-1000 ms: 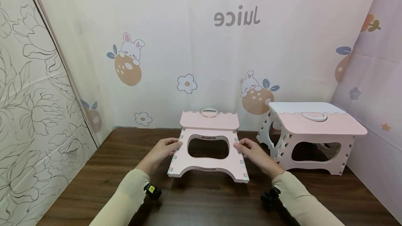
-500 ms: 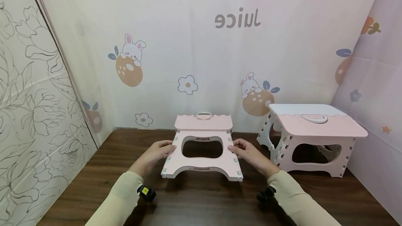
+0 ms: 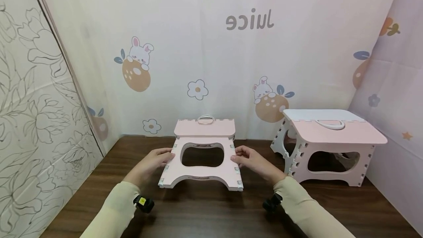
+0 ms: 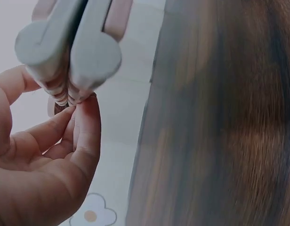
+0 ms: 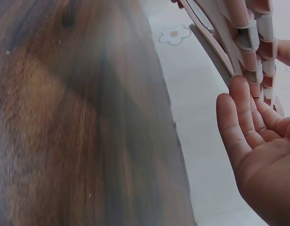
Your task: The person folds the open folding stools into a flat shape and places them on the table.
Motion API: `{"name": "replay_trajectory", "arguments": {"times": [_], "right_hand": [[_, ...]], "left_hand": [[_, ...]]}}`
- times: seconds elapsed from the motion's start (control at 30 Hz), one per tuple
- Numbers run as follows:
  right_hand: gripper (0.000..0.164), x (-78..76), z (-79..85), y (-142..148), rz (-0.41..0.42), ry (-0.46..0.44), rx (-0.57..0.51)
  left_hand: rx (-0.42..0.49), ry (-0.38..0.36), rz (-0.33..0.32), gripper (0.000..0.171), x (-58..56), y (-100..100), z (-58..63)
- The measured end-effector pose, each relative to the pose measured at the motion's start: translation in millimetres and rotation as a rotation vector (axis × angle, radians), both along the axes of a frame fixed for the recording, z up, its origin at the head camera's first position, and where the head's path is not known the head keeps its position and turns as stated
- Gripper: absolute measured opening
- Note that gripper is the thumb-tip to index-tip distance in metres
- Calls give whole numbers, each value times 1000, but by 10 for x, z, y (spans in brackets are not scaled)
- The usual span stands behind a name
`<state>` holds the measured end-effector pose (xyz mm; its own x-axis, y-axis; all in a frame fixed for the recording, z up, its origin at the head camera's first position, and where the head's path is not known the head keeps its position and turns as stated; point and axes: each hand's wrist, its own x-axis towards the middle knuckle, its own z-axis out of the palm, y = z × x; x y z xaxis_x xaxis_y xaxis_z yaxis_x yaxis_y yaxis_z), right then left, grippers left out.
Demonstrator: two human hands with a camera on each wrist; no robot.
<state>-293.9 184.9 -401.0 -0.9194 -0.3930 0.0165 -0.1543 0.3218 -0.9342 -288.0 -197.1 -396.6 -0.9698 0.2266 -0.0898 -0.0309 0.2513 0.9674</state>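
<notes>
A folded pink and white step stool (image 3: 202,172) is tilted above the table in the head view, with its carry handle (image 3: 206,117) at the far end. My left hand (image 3: 150,164) grips its left edge, thumb on the upper face. Opposite it, my right hand (image 3: 254,162) holds the right edge in the same way. The left wrist view gives a close look at the stool's rounded hinged ends (image 4: 95,61) between thumb and fingers. In the right wrist view, fingers (image 5: 239,94) lie under the stool's hinged side (image 5: 248,37).
A second pink and white step stool (image 3: 347,133) stands unfolded at the right, near the right hand. The dark wooden table (image 3: 198,219) ends at a printed curtain (image 3: 214,58) behind. Patterned sheets hang on both sides.
Both hands have carried the folded stool to the left across the table, away from the unfolded stool. Their grip looks the same throughout.
</notes>
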Motion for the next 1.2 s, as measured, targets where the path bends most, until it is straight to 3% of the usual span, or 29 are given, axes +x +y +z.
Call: {"name": "replay_trajectory", "arguments": {"times": [0.4,0.73,1.2], "right_hand": [[51,-60,-70,-199,45,-6,-22],[48,-77,-129,-369,66,5,-38],[46,-28,-127,-694,46,-24,-57]], "left_hand": [[-36,-9,4,54,45,-211,18],[6,-47,-61,60,120,-397,36],[-2,-60,27,57,160,-582,47]]}}
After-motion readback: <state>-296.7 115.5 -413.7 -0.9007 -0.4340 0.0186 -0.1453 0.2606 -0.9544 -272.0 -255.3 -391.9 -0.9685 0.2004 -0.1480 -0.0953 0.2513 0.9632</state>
